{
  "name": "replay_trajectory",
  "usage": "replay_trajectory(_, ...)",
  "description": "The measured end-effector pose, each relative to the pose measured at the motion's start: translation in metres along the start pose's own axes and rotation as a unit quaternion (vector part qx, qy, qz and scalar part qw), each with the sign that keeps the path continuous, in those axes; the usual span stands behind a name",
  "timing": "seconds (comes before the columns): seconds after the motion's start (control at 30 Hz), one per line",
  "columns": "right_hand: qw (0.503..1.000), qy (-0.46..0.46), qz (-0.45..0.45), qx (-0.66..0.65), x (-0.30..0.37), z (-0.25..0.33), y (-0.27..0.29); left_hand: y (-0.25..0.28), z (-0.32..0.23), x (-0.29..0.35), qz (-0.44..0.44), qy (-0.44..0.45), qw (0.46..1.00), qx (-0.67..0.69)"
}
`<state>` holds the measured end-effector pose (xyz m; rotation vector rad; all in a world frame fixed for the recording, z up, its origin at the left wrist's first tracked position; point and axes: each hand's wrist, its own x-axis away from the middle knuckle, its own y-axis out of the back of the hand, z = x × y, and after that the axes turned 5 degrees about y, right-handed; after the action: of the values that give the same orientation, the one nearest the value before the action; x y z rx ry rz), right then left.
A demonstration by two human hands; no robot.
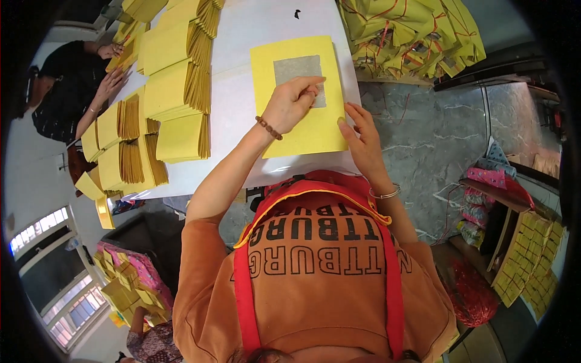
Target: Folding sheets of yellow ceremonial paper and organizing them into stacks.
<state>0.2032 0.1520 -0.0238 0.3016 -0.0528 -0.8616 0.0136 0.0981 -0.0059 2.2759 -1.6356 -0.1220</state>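
Observation:
A stack of yellow paper (299, 136) lies on the white table in front of me, with a grey silvery square (295, 66) on its top sheet. My left hand (295, 103) rests over the lower part of that square. Its fingers are curled and the index finger points right; whatever they may pinch is hidden. At the paper's right edge is my right hand (365, 142), its thumb touching the edge and its fingers stretched forward, apart from the thumb.
Thick bundles of folded yellow paper (175, 91) line the table's left side. Across from them, a person in black (66, 91) handles yellow paper. A heap of yellow bundles with red ties (417, 36) stands at the far right. Another person (151, 339) is at lower left.

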Motion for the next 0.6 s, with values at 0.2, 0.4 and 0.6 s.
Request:
replay_trajectory(0.2,0.996,0.084,-0.013,0.026,-0.005,0.006,-0.003,0.002,0.0,-0.006,0.023,0.151,0.972,0.179)
replay_trajectory(0.4,0.979,0.174,0.014,0.109,-0.013,0.022,-0.012,-0.002,-0.016,-0.01,0.01,0.18,0.97,0.161)
replay_trajectory(0.6,0.97,0.208,0.034,0.124,-0.014,0.025,-0.014,-0.007,-0.017,-0.01,-0.036,0.165,0.97,0.177)
